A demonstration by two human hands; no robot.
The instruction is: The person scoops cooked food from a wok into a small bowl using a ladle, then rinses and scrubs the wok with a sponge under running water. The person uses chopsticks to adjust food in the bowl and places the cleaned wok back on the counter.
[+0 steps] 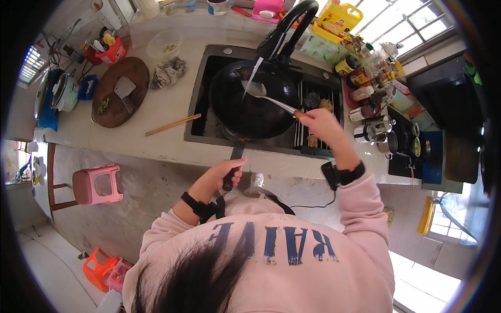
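A black wok (250,117) rests over the sink (191,129), and my left hand (231,173) is closed around its dark handle. In my right hand (321,123) is the wooden-ended handle of a metal wok spatula (256,89), whose blade is inside the wok. Water runs into the wok from a black faucet (274,39). Scrubbing pads (325,105) lie on the rack at the sink's right. A pair of wooden chopsticks (172,125) lies left of the sink, one end over its edge.
On the left are a round cutting board (133,70) with a cleaver (125,88), a crumpled rag (170,72) and a clear bowl (156,43). Condiment jars (360,74) crowd the right side, with a stove (403,137) beyond. A pink stool (90,186) stands on the floor.
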